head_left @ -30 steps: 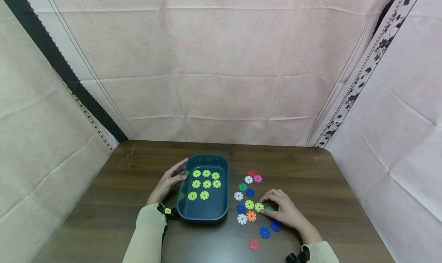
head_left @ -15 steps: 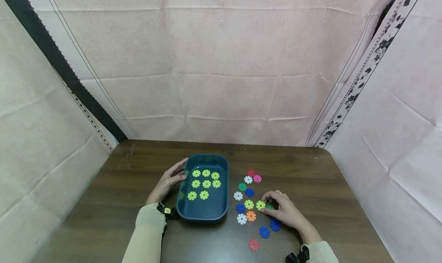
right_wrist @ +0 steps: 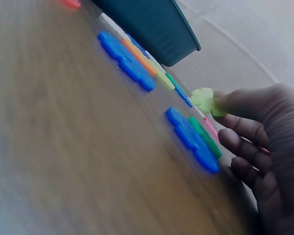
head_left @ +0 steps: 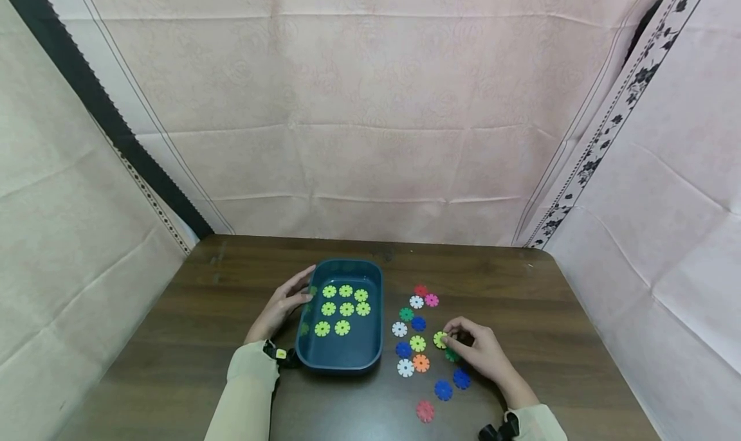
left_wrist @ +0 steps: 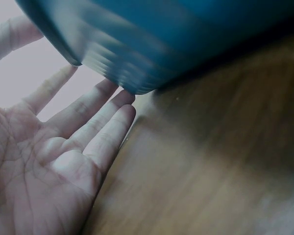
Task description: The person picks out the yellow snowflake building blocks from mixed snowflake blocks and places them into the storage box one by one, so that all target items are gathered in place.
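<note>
My right hand (head_left: 478, 348) pinches a yellow-green flower-shaped piece (right_wrist: 204, 100) between thumb and fingertips, raised off the table in the right wrist view. Just under that hand lie a green flower piece (head_left: 451, 355) and a blue one (head_left: 461, 378). A dark teal tray (head_left: 343, 359) stands at the middle of the table, with several yellow-green flower pieces (head_left: 346, 309) in rows on its floor. Along the tray's left side rests my left hand (head_left: 282, 305). Its fingers lie nearly straight against the outer wall (left_wrist: 137, 49) in the left wrist view.
Between tray and right hand lie several loose flower pieces: white (head_left: 399, 328), orange (head_left: 421, 363), pink (head_left: 431, 300) and one yellow-green (head_left: 417, 343). A coral piece (head_left: 425, 411) lies nearer the front. Pale cloth (head_left: 370, 126) hangs behind the wooden table (head_left: 498, 267).
The yellow-green piece in my right hand has come up off the table, slightly right and away from its yellow-green neighbour. The green piece below shows more. My left hand and the tray stay put.
</note>
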Demonstrator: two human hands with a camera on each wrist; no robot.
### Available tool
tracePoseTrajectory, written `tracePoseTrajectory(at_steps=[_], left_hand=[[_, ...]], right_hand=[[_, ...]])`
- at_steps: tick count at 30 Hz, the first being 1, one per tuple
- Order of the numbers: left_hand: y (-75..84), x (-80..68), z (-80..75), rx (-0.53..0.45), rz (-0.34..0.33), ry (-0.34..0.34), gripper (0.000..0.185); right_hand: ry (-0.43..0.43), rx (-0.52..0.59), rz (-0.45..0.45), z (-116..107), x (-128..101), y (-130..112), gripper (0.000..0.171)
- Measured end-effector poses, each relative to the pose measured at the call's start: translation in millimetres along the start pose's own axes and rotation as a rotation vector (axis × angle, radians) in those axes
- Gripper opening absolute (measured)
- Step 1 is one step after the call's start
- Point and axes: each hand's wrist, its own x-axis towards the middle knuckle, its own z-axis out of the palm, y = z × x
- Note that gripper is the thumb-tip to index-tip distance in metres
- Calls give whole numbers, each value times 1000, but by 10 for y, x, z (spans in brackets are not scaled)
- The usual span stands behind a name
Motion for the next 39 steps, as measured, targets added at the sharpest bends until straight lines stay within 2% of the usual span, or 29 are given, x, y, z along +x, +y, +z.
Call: tracePoseTrajectory(at_steps=[4,9,15,25,28,32,36,39], left_hand=[[3,-3,-6,5,8,-4,60],[-2,-13,-5,10,-8,10,59],[-2,-23,8,-6,-21,25,59],[11,-19,3,-4,17,-9,59],[14,-12,1,-7,13,-9,59],[16,-10,0,-17,-5,-6,59],[10,-12,-7,-21,-2,-11,60],[3,-11,-11,-17,3,-13,59]], right_hand=[[35,13,0,-17,19,-33,17],[33,59,18,-46,71,-108,15],[-33,85,-50,-85,184,-167,12],[-99,96,-49,-92,322,-276,9],[-102,108,-72,-93,394,-476,10],[-120,132,-89,-23,511,-636,10],[-161,147,-93,128,666,-557,11],[-218,148,-120,221,809,-629,9]])
